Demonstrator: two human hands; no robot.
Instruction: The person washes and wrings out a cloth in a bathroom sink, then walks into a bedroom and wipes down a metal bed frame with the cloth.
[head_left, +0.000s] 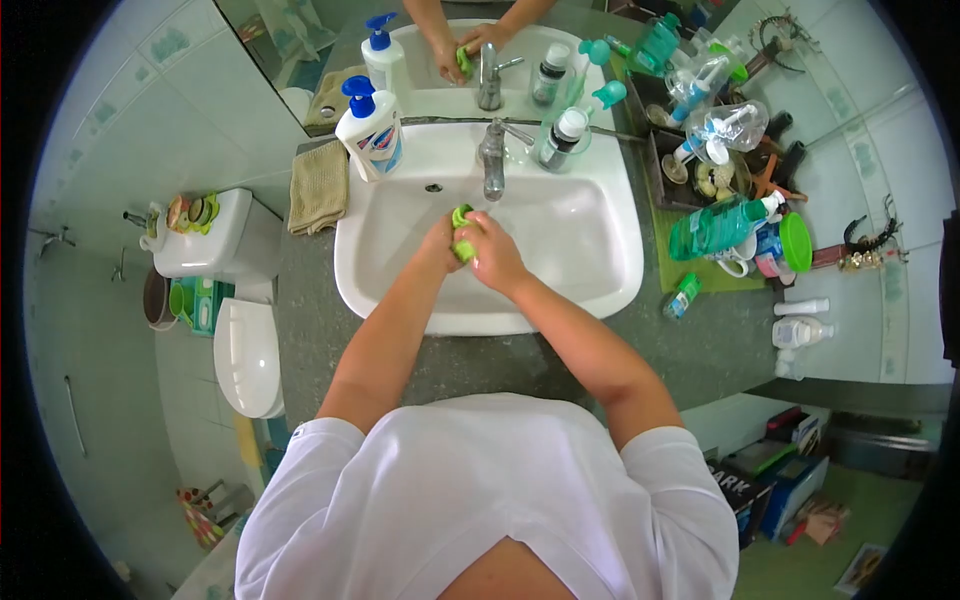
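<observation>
over there the grey counter [305, 275] carries a white basin [628, 235], a folded tan cloth [318, 187] beside it, and opposite, a green mat [712, 280] crowded with bottles [718, 230].

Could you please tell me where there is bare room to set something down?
The grey speckled countertop is bare below the folded tan towel, left of the white ceramic sink, and below the small green bottle. The left hand and right hand, around a lime-green object, occupy the basin's middle; its right side is free. The green mat is crowded with bottles.
</observation>
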